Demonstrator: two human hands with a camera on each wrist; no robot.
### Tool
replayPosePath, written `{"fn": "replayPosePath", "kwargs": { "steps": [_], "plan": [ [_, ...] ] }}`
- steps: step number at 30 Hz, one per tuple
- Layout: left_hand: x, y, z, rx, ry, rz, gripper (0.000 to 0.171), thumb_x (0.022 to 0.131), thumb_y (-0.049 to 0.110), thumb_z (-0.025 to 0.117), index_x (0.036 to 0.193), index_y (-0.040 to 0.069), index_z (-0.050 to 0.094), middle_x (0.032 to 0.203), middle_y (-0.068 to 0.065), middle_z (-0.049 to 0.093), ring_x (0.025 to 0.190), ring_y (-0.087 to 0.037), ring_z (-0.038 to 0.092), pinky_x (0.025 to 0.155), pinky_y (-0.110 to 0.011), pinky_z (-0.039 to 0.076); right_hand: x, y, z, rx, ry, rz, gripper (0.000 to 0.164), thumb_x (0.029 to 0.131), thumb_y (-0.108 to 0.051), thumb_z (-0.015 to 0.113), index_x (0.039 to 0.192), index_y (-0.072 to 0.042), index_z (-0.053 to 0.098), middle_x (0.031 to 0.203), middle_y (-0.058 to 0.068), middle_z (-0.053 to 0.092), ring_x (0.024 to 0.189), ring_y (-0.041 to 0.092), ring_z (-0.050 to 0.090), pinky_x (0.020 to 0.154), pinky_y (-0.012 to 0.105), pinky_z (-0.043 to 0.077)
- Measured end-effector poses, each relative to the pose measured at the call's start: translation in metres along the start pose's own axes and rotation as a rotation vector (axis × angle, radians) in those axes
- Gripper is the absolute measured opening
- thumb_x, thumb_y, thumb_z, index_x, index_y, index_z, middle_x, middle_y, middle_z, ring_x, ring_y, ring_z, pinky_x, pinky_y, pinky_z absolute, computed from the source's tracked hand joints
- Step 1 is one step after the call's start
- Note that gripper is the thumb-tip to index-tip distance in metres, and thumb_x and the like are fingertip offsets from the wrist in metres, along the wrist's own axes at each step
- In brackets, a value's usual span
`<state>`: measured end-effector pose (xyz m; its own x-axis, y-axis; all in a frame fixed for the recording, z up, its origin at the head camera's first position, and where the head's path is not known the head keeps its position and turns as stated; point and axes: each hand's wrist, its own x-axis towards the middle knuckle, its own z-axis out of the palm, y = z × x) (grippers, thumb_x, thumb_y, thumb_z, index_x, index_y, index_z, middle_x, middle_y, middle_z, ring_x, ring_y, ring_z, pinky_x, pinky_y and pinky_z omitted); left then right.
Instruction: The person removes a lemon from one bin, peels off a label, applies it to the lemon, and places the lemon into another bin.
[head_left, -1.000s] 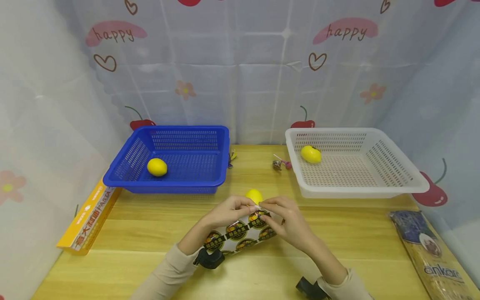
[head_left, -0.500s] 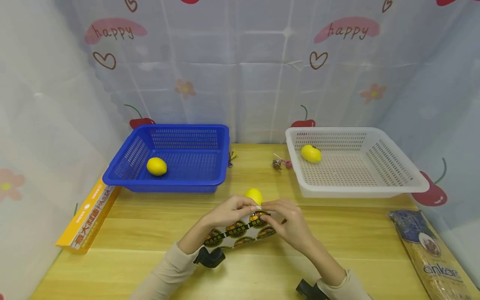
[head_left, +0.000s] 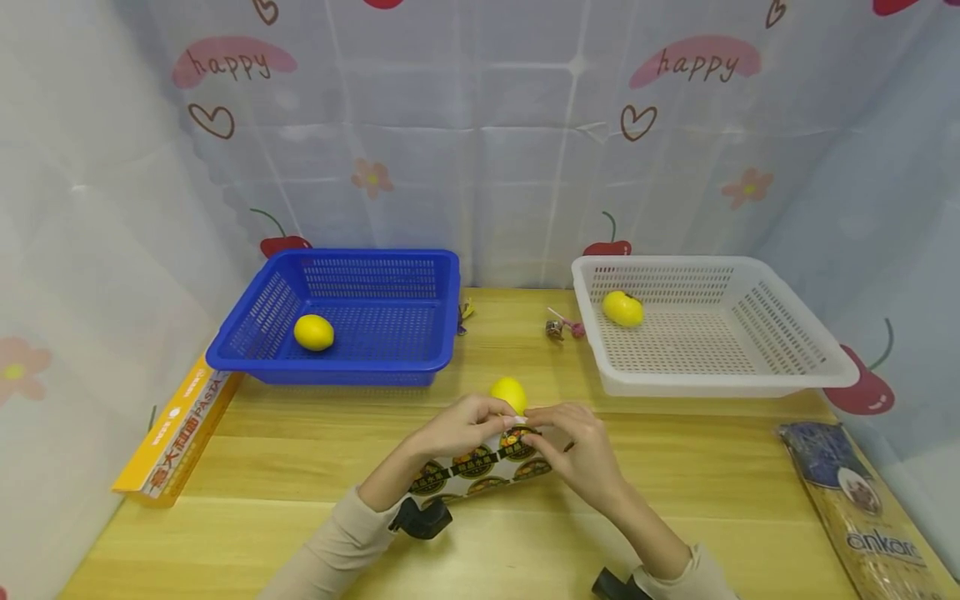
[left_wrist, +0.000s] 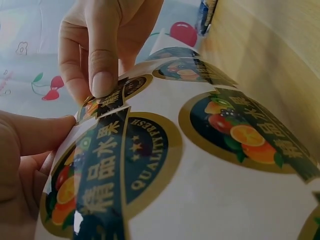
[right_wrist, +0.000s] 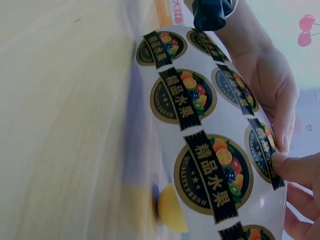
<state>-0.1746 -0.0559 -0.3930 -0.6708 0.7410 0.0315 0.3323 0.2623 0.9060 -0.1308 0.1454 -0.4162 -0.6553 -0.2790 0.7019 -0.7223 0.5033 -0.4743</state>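
Note:
Both hands hold a white sheet of round fruit stickers (head_left: 474,463), printed in black and gold with fruit pictures, above the table's middle. My left hand (head_left: 461,429) pinches its far edge between thumb and fingers. Close beside it, my right hand (head_left: 577,442) pinches the same edge, with the thumb (left_wrist: 103,82) over a sticker in the left wrist view. A small white bit of the edge shows between the fingertips. Just behind the sheet a lemon (head_left: 508,394) sits on the table, partly hidden by the sheet in the right wrist view.
A blue basket (head_left: 330,367) with a lemon (head_left: 313,332) stands back left. Back right is a white basket (head_left: 712,385) holding another yellow fruit (head_left: 622,308). Lollipops (head_left: 555,330) lie between. A pasta box (head_left: 176,442) lies left, a pasta bag (head_left: 862,508) right.
Both hands stay at the sheet's far edge with only slight shifts of the fingers. The white bit at the fingertips shows a little more. The baskets and lemons have not moved.

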Motion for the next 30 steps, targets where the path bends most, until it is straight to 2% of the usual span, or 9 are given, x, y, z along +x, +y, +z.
{"fn": "replayPosePath", "kwargs": {
  "steps": [6, 11, 14, 16, 20, 24, 27, 30],
  "plan": [
    [0.000, 0.001, 0.003, 0.067, 0.025, 0.005, 0.025, 0.098, 0.010, 0.047, 0.106, -0.004, 0.065, 0.051, 0.008, 0.032, 0.040, -0.002, 0.025, 0.040, -0.017, 0.022, -0.002, -0.003, 0.003, 0.024, 0.013, 0.083, 0.017, 0.065, 0.003, 0.081, 0.075, -0.007, 0.070, 0.092, 0.005, 0.071, 0.087, 0.021, 0.064, 0.080, 0.038, 0.047],
    [0.001, -0.001, 0.005, 0.085, 0.021, -0.004, 0.023, 0.098, 0.008, 0.047, 0.104, -0.005, 0.065, 0.051, 0.008, 0.034, 0.040, -0.002, 0.025, 0.040, -0.016, 0.023, -0.004, -0.004, 0.004, -0.020, -0.002, 0.074, 0.020, 0.063, 0.005, 0.081, 0.073, -0.008, 0.069, 0.093, 0.006, 0.069, 0.090, 0.023, 0.061, 0.077, 0.040, 0.047],
    [0.000, -0.006, 0.004, 0.102, 0.014, -0.014, 0.021, 0.097, 0.007, 0.047, 0.100, -0.005, 0.065, 0.055, 0.008, 0.038, 0.044, -0.002, 0.029, 0.043, -0.016, 0.026, -0.006, -0.005, 0.003, -0.037, -0.047, 0.064, 0.021, 0.063, 0.004, 0.081, 0.073, -0.009, 0.069, 0.092, 0.004, 0.066, 0.090, 0.022, 0.058, 0.077, 0.038, 0.045],
    [-0.001, -0.011, 0.003, 0.110, 0.018, -0.019, 0.020, 0.096, 0.007, 0.048, 0.097, -0.005, 0.064, 0.059, 0.007, 0.042, 0.048, -0.002, 0.032, 0.045, -0.016, 0.029, -0.008, -0.007, 0.000, -0.015, -0.101, 0.067, 0.018, 0.067, 0.000, 0.081, 0.074, -0.011, 0.069, 0.091, 0.001, 0.065, 0.089, 0.019, 0.057, 0.076, 0.035, 0.045],
    [-0.004, -0.023, 0.001, 0.125, -0.005, -0.034, 0.019, 0.095, 0.006, 0.049, 0.096, -0.005, 0.064, 0.060, 0.006, 0.044, 0.047, -0.001, 0.034, 0.045, -0.016, 0.031, -0.011, -0.009, -0.006, 0.136, -0.224, 0.101, 0.012, 0.075, -0.006, 0.077, 0.078, -0.015, 0.068, 0.087, -0.005, 0.065, 0.084, 0.013, 0.057, 0.076, 0.031, 0.049],
    [-0.002, -0.031, 0.002, 0.192, -0.087, -0.038, 0.015, 0.093, 0.003, 0.053, 0.095, -0.003, 0.066, 0.060, 0.007, 0.046, 0.043, 0.000, 0.033, 0.042, -0.015, 0.030, -0.009, -0.005, -0.016, 0.327, -0.307, 0.220, 0.008, 0.081, -0.007, 0.071, 0.084, -0.012, 0.067, 0.086, -0.002, 0.068, 0.085, 0.010, 0.060, 0.084, 0.035, 0.048],
    [0.003, -0.037, 0.008, 0.283, -0.126, -0.027, 0.008, 0.089, 0.000, 0.058, 0.086, 0.000, 0.065, 0.060, 0.003, 0.049, 0.046, -0.001, 0.034, 0.046, -0.015, 0.032, -0.006, -0.001, -0.022, 0.421, -0.295, 0.289, 0.007, 0.084, -0.002, 0.068, 0.086, -0.009, 0.066, 0.085, 0.004, 0.068, 0.086, 0.010, 0.060, 0.087, 0.034, 0.046],
    [0.008, -0.041, 0.015, 0.368, -0.117, -0.035, 0.005, 0.085, -0.001, 0.062, 0.083, 0.002, 0.065, 0.065, 0.000, 0.060, 0.051, 0.000, 0.042, 0.051, -0.014, 0.037, -0.003, 0.005, -0.023, 0.493, -0.225, 0.280, 0.010, 0.082, 0.007, 0.066, 0.086, -0.003, 0.066, 0.083, 0.009, 0.067, 0.082, 0.010, 0.060, 0.081, 0.028, 0.049]
  ]
}}
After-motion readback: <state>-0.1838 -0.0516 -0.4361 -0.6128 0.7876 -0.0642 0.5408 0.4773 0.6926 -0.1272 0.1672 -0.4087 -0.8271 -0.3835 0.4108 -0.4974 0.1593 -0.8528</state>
